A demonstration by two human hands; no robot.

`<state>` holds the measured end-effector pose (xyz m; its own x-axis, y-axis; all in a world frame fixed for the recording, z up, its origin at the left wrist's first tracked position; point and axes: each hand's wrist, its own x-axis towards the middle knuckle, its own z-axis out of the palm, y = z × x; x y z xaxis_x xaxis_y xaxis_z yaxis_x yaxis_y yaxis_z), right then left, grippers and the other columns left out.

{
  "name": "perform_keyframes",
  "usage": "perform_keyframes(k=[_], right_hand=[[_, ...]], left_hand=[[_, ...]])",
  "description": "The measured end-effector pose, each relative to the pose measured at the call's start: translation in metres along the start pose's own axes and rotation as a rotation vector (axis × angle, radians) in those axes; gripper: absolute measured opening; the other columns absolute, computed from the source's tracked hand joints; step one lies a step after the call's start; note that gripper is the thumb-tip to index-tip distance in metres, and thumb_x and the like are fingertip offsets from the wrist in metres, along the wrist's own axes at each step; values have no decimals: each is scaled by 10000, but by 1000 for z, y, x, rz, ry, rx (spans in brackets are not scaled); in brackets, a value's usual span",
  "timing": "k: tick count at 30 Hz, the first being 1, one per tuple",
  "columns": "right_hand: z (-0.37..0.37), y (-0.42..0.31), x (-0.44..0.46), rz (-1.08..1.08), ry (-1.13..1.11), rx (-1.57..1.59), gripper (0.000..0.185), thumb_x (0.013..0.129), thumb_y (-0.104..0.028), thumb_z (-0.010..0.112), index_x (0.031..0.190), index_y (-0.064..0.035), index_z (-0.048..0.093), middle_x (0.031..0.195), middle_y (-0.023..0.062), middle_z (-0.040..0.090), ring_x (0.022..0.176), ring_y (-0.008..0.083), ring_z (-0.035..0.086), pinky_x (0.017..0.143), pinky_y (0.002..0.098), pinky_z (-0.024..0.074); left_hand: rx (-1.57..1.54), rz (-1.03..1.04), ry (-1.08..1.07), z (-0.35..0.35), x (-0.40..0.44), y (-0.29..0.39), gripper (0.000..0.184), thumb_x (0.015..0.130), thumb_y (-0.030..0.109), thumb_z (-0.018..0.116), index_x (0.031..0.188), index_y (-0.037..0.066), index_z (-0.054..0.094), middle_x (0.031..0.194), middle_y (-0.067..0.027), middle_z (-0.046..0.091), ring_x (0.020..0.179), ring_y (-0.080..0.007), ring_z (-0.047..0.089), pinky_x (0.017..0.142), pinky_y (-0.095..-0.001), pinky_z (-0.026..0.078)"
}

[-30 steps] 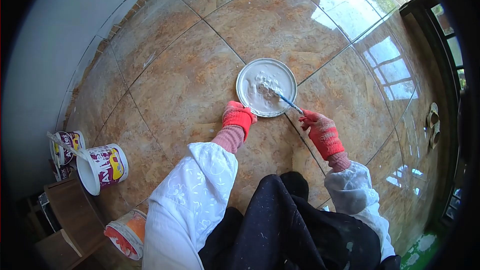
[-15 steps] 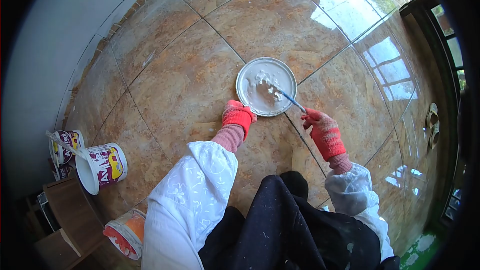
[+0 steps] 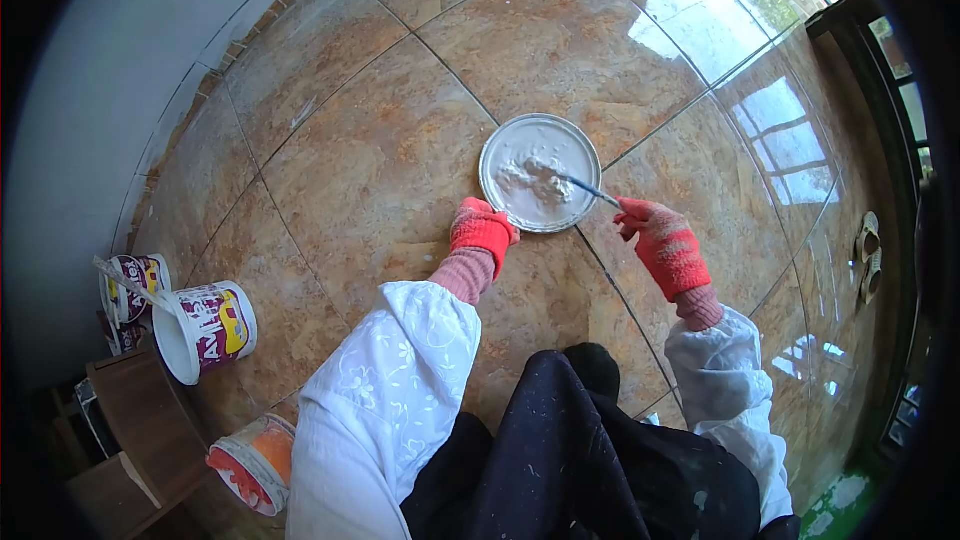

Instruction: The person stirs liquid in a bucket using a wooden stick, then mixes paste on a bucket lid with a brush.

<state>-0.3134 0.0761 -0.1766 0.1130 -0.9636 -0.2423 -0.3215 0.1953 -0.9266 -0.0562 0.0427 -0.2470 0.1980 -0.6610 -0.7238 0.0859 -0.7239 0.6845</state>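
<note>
A round container [image 3: 510, 155] holds thick white paste, lumpy around the middle; its depth cannot be made out from above. My left hand [image 3: 485, 228], in a red and pink glove, is closed on its near-left rim. In my right hand [image 3: 662, 240], gloved the same way, is a thin bluish stick [image 3: 592, 188], gripped at its outer end. The stick reaches leftward over the rim, and its far tip sits in the white paste [image 3: 543, 172], where the tip's shape is hidden.
Brown tiles [image 3: 380, 170] cover the floor. On the left stand labelled paint buckets [image 3: 222, 330], one with a stick across it, beside a wooden piece of furniture [image 3: 140, 420]. An orange-stained bucket [image 3: 255, 465] is at lower left. Shoes [image 3: 869, 255] lie at the right.
My right hand has moved outward to the right and slightly up, and the stick lies flatter. The paste's lumps have shifted shape. My left hand keeps its hold on the rim.
</note>
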Motion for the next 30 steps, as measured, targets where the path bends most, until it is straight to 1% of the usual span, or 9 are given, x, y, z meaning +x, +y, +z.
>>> perform_keyframes(k=[2,3,6,7,9,13,16,22,30], right_hand=[[-11,-7,6,36,21,-96,371,799,108,489,1130,-25,590,864,74,650,693,124,575,617,252,474],[-10,-12,12,84,42,-55,356,802,100,504,1129,-15,587,871,74,650,685,125,576,604,251,472],[-3,-14,34,9,45,8,311,835,44,480,1121,-16,587,874,66,652,690,127,576,572,239,456],[-2,-16,40,65,43,5,349,803,83,481,1126,-5,578,893,73,654,689,129,575,593,240,471],[2,-23,45,43,19,-41,374,781,103,481,1128,0,575,899,79,657,692,132,577,609,242,479],[4,-35,42,28,-10,-156,437,730,149,477,1129,1,576,916,93,663,697,136,582,649,243,493],[8,-51,36,-39,-55,-276,421,742,135,471,1121,-8,583,917,97,666,722,142,602,666,245,498],[11,-57,17,-109,-91,-387,410,759,110,469,1115,-49,598,897,106,664,772,174,638,701,263,512],[-2,-66,-12,-139,-137,-448,403,770,103,470,1111,-69,601,884,103,651,783,189,646,703,268,523]], left_hand=[[39,10,-19,-1,-3,3,304,802,-24,597,1011,25,381,843,-177,571,652,-290,634,541,-417,551],[80,21,-32,-2,-4,5,309,799,-22,602,1009,27,381,846,-175,571,651,-289,634,538,-415,550],[112,14,-29,-2,-9,10,310,799,-18,606,1006,33,381,859,-177,571,662,-297,638,534,-413,549],[114,13,-26,-3,-8,9,310,799,-18,606,1006,33,381,859,-177,571,662,-297,638,534,-413,549],[10,-9,-47,-3,-3,4,309,799,-16,606,1005,33,381,870,-179,570,669,-300,640,537,-413,550],[20,-2,-43,-3,1,0,302,804,-18,599,1005,32,380,869,-182,569,668,-306,639,536,-422,551],[60,14,-46,-3,5,-2,293,810,-19,591,1008,30,380,870,-185,568,666,-311,638,532,-423,551],[-63,-18,-59,-5,0,1,292,811,-16,591,1014,31,387,861,-184,572,660,-305,635,527,-422,543],[19,-30,-94,-10,-5,8,295,815,29,612,1016,34,396,880,-190,595,737,-304,649,597,-403,556]])
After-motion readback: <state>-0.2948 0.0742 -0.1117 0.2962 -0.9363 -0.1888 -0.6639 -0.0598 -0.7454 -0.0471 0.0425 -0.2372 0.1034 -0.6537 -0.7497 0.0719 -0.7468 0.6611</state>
